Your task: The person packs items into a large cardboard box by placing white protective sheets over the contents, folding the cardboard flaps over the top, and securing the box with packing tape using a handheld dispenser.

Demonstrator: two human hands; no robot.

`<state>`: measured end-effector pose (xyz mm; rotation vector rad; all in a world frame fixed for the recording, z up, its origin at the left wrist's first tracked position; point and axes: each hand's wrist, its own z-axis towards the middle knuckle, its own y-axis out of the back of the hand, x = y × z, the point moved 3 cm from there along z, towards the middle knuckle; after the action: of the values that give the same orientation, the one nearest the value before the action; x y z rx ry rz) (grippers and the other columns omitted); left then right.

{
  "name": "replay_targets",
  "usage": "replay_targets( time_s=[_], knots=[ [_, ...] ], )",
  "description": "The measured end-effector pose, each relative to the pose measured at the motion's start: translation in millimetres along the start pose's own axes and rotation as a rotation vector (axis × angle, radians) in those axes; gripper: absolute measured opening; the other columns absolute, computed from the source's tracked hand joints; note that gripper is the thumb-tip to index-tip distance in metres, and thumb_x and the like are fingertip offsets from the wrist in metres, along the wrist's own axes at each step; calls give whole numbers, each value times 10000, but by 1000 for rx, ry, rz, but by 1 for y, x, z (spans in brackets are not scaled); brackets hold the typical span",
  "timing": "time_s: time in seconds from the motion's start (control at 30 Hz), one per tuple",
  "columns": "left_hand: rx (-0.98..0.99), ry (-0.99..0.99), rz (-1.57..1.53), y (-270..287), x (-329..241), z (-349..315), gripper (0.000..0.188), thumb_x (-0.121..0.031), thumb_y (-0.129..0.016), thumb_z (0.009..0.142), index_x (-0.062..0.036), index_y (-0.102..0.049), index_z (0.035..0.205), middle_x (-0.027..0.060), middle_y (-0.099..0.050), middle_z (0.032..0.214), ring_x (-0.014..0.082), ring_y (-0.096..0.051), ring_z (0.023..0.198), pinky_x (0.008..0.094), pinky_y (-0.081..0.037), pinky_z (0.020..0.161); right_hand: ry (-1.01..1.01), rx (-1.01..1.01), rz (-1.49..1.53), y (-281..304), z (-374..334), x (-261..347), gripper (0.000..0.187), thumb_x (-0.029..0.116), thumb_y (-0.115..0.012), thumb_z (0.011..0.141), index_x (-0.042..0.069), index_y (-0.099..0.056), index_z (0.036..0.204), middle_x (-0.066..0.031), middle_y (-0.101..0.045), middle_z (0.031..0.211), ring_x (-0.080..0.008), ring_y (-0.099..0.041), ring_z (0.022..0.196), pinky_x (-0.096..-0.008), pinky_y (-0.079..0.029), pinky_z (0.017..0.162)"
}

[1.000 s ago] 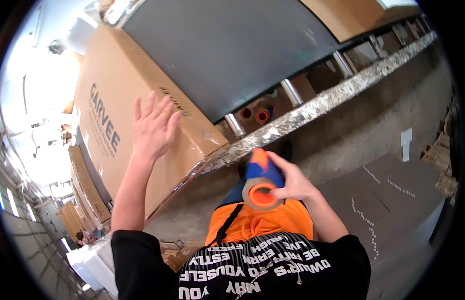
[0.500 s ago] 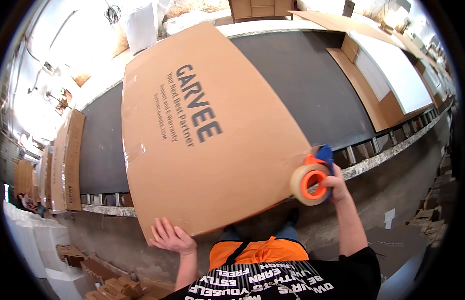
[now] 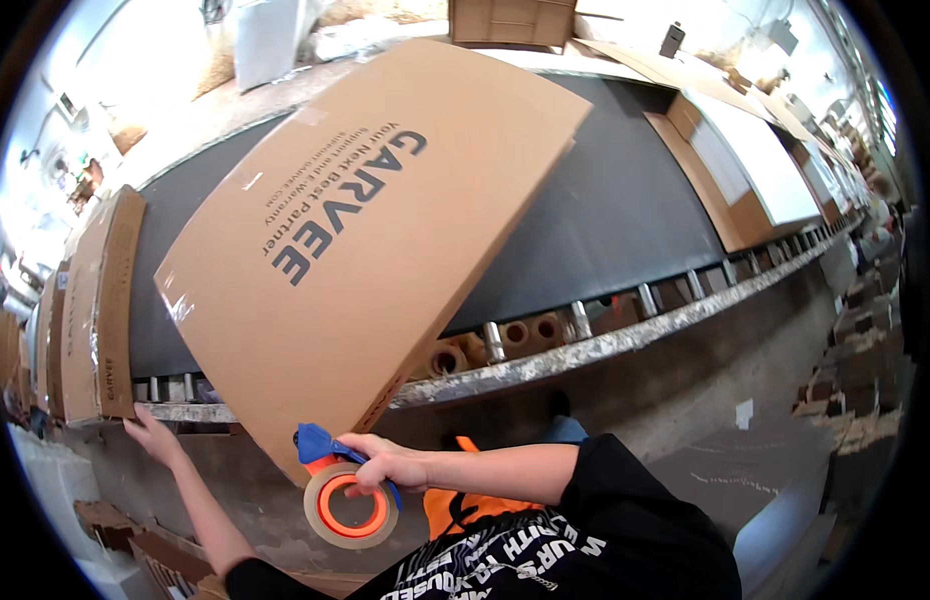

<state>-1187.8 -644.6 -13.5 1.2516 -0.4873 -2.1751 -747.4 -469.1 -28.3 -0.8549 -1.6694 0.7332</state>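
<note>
A large brown carton (image 3: 385,220) with dark print lies aslant across the dark conveyor belt (image 3: 615,200), its near corner jutting over the front edge. My right hand (image 3: 390,463) is closed around a tape dispenser (image 3: 320,445) with a blue head and an orange hub. The dispenser carries a roll of tan tape and is beside the carton's near corner. Off to the left, my left hand (image 3: 155,437) is off the carton with its fingers apart. It is nearest to the lower end of another brown carton (image 3: 115,310) standing on the belt.
At the right, an open carton (image 3: 700,180) with a white panel sits on the belt. Metal rollers (image 3: 495,342) line the conveyor's pale front rail (image 3: 585,357). Several tape rolls (image 3: 515,333) lie under it. White foam blocks (image 3: 60,500) and flattened cardboard lie lower left.
The large carton has turned clockwise on the belt. My left hand has let go of it and moved left. My right hand has swung left with the tape dispenser to the near corner.
</note>
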Motion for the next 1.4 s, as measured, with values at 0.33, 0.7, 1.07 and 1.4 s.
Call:
replay_targets(
  time_s=[0.33, 0.7, 1.07, 1.4],
  knots=[
    [-110, 524, -307, 30, -138, -333, 649, -211, -529, 1019, 44, -187, 1508, 207, -228, 1561, 297, -268, 1431, 406, -254, 1172, 835, -737, -498, 236, -57, 329, 487, 18, -590, 759, -47, -587, 1242, -127, -677, 1103, -235, -675, 1021, -374, -565, 909],
    [-625, 761, -749, -53, -197, -311, 983, -56, -715, 873, -124, -17, 1562, 142, -289, 1536, 286, -374, 1378, 448, -367, 1126, 623, -1532, -315, 486, -212, 474, 863, 618, -773, 722, 26, -586, 1322, -170, -610, 1329, -318, -598, 1180, -426, -471, 1029],
    [-594, 663, -744, -69, -143, -248, 921, 31, -689, 844, -134, -114, 1544, 133, -342, 1481, 283, -418, 1329, 433, -404, 1081, 683, -1104, -49, 490, -248, 424, 536, 419, -602, 970, 69, -540, 1371, -84, -611, 1340, -232, -583, 1216, -401, -472, 1045],
    [265, 296, -238, -238, -119, -44, 982, -354, -664, 865, 0, -70, 1561, 267, -32, 1625, 389, -39, 1516, 437, -69, 1239, 1069, -1262, -25, 203, -152, 24, 608, 424, -575, 947, 3, -484, 1377, -155, -565, 1341, -310, -546, 1210, -463, -485, 993]
  ],
)
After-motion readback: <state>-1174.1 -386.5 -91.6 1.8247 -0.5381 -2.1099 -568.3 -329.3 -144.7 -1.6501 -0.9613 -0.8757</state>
